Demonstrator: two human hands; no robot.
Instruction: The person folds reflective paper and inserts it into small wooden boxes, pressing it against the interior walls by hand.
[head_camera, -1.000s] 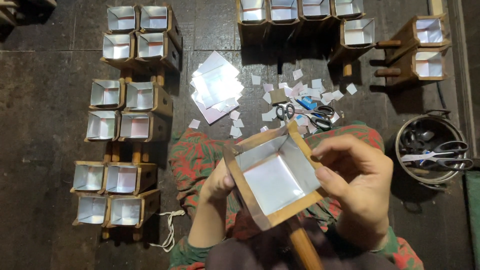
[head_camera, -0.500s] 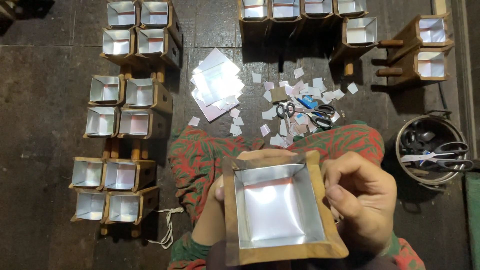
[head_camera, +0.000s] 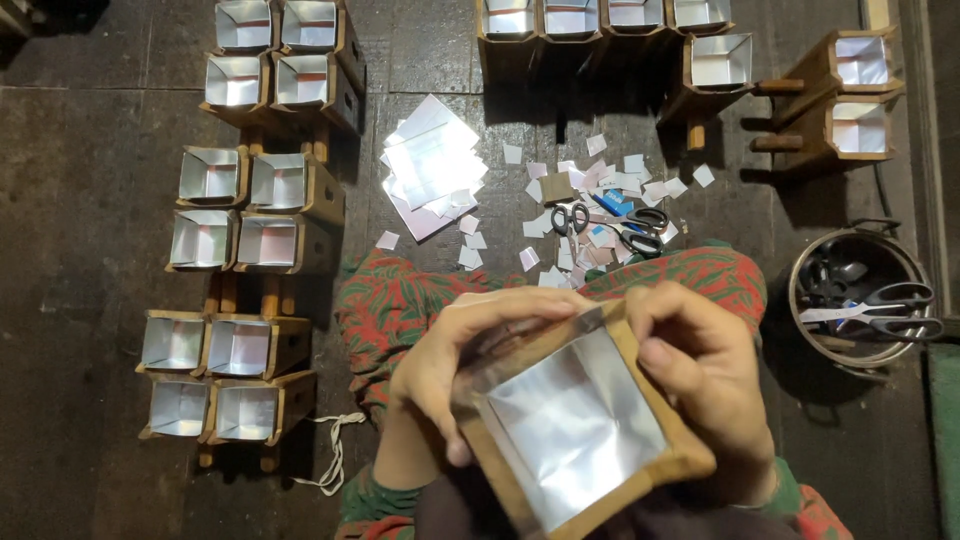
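- Since half a second ago, the wooden box mould (head_camera: 585, 430) has turned, one corner now pointing toward the person
- Left hand (head_camera: 455, 365) grips its upper left rim, fingers curled over the foil lining (head_camera: 570, 425)
- Right hand (head_camera: 705, 375) clasps the right edge, thumb inside
- Beyond the hands: scissors (head_camera: 572, 218) among paper scraps (head_camera: 600, 185)
- Far left of the left hand: rows of lined boxes (head_camera: 245, 215)
- Right of the right hand: a round tin (head_camera: 860, 295)

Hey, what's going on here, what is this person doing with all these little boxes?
A person seated on the floor holds a wooden box lined with silvery foil in both hands, left hand pressing the lining at its rim, right hand gripping the other side. Similar lined boxes stand in rows, with foil sheets and scissors ahead.
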